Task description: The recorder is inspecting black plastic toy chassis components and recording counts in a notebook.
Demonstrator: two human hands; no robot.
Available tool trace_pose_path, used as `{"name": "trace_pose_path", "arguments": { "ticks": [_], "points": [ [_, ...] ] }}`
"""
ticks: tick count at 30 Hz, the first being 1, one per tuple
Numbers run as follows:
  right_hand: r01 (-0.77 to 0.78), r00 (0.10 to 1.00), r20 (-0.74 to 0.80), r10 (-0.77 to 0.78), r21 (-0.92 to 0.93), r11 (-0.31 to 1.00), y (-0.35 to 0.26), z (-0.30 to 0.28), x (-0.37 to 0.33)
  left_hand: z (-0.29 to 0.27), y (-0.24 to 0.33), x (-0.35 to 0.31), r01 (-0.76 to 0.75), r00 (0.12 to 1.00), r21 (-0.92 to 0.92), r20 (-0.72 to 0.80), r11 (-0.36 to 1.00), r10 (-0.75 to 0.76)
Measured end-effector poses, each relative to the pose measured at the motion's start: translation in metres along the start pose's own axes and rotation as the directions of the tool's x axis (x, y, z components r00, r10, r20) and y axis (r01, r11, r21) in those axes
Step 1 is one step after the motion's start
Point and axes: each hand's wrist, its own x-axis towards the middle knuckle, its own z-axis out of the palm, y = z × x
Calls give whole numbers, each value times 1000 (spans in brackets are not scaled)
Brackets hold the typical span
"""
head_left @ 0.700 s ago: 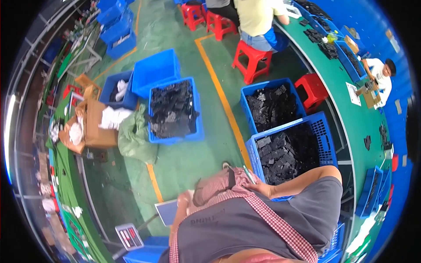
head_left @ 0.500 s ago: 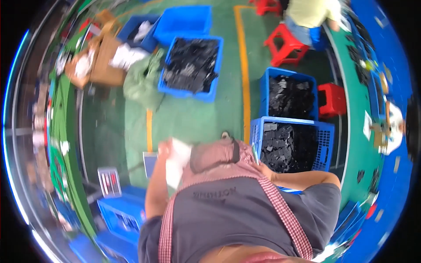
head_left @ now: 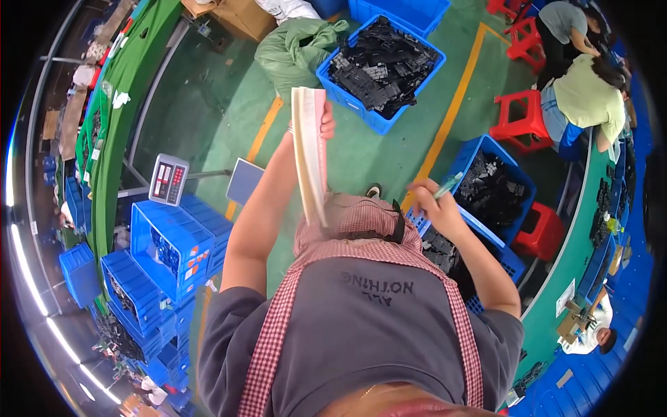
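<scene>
My left hand is closed round the edge of a thick pad of paper, with white, pink and yellowish sheets. The pad stands on edge in front of my apron, its lower end near my waist. Out to the right, my right hand is raised with its fingers curled round a light green pen. The pen points up and away from the pad, not touching it. Below that hand is a blue crate holding black plastic pieces, partly hidden by my forearm.
Ahead stands a blue crate heaped with black parts, beside a green sack. At left are a weighing scale display, its platform and stacked blue crates. Red stools and seated people line the right-hand bench.
My left hand has raised the pad and turned it on edge. My right hand has come away from my apron, out to the right with the pen. The view has swung round.
</scene>
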Motion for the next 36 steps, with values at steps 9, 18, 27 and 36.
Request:
{"name": "trace_pose_path", "arguments": {
  "ticks": [9, 18, 27, 36],
  "points": [
    [604, 797, 153, -585, -219, 766, -72, 87, 37, 10, -17, 0, 30, 965, -315, 257, 949, 55],
    [465, 885, 117, -451, -164, 870, -62, 89, 29, 2, 2, -21, -538, 638, -122, -706, 834, 308],
    [533, 752, -244, -613, -323, 782, -43, 62, 40, 42, -23, -39, -733, 675, -167, -55, 659, 736],
    [504, 754, -535, -381, 100, 858, -47, 39, 56, 69, -39, -78, -36, 980, 464, -157, 885, 122]
  ]
}}
